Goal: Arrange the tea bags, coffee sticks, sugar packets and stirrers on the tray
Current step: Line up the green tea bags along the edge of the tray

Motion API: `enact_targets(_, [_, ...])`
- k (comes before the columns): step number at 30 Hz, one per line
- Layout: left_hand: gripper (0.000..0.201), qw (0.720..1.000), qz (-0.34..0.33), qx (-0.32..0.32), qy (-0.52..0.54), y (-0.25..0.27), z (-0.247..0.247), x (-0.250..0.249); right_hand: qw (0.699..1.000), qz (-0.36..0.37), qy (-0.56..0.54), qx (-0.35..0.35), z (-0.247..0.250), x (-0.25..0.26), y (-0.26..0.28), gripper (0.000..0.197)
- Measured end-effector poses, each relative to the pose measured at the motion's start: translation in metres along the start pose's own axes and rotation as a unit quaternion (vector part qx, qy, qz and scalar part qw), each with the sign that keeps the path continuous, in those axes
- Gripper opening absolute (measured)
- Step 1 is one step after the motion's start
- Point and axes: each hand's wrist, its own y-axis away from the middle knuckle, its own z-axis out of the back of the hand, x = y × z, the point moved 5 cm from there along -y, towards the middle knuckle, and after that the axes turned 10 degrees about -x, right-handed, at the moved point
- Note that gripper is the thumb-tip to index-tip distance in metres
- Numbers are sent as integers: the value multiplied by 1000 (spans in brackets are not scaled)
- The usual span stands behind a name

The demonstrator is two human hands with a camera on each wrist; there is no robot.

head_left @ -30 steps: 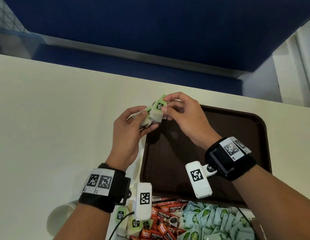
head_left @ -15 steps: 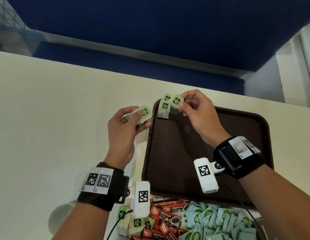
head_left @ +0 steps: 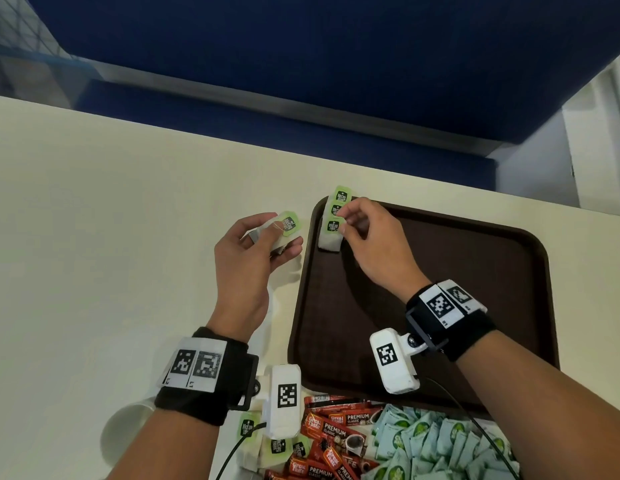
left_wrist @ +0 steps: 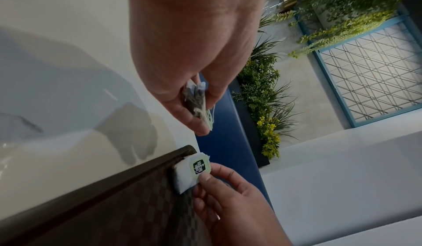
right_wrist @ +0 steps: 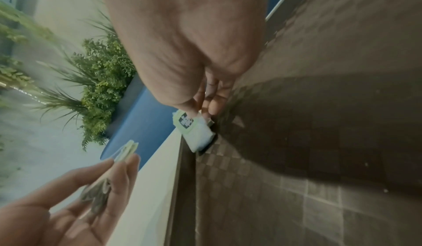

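From the head view, the right hand [head_left: 367,244] has come down into the far left corner of the dark brown plastic tray [head_left: 475,271], where half a second ago it hung just above the rim; it pinches the green paper tag of the nearest of the white tea bags with green tags [head_left: 331,226], three now lined in that corner. The left hand [head_left: 253,258] stays beside the tray over the cream surface [head_left: 111,220], thumb pressed on a small bundle of tea bags [head_left: 284,226]. Near the bottom edge sit loose tea bags, red coffee sticks [head_left: 333,441] and pale blue-green sugar packets [head_left: 436,445]; the wrist cameras cover part of that pile. A white cup [head_left: 121,431] peeks out under the left forearm.

The left wrist view shows what the head view misses: the bundle [left_wrist: 199,105] edge-on, squeezed between thumb and fingers, strings trailing. Below, the right thumb sits on a tag [left_wrist: 199,165] at the tray's rim [left_wrist: 114,179].

The right wrist view is blurred. The white bag [right_wrist: 196,130] leans against the tray wall, touching the chequered floor [right_wrist: 319,159]. Green plants [right_wrist: 102,73] fill the background.
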Motion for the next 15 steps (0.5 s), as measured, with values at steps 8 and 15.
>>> enact_targets(8, [22,1000,0,4,-3,2,-1,-1,1000,5,5,-25,1,-6,-3,22])
enact_targets(15, [22,1000,1,12,0,3,-4,1,1000,6,1,-30,-1,-5,-6,29])
